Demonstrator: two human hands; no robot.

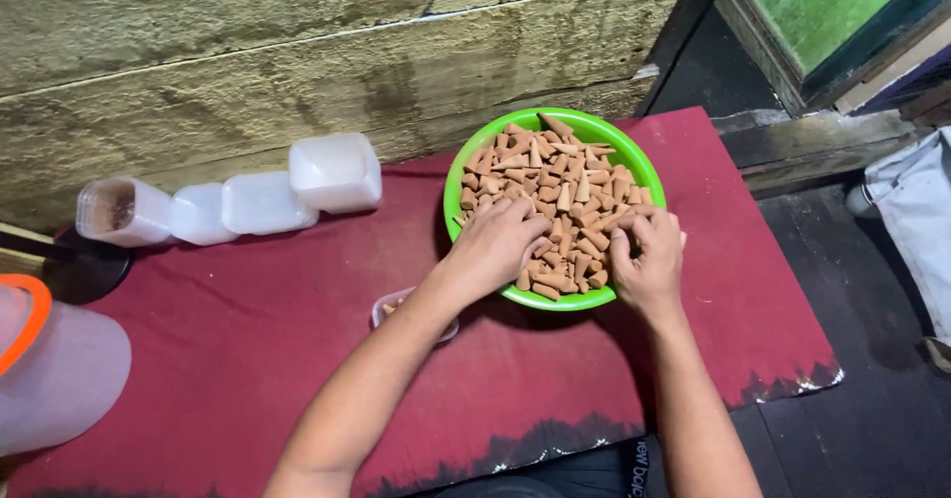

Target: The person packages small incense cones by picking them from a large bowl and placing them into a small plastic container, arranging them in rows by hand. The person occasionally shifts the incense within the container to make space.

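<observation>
A bright green bowl (pixel 604 131) sits on a dark red cloth (pixel 248 330), filled with several small brown cones (pixel 555 176). My left hand (pixel 500 243) reaches into the near left side of the bowl, fingers curled down among the cones. My right hand (pixel 649 255) rests on the bowl's near right side, fingers bent and pinching cones. A small clear plastic box (pixel 388 308) with a few cones in it lies on the cloth just under my left forearm, mostly hidden by it.
A row of white plastic boxes (pixel 263 196) lies on its side at the back left along the rough wall (pixel 297 52). A pale object with an orange rim (pixel 50 359) is at the left edge. Dark floor (pixel 872 399) and grey fabric (pixel 916 211) lie to the right.
</observation>
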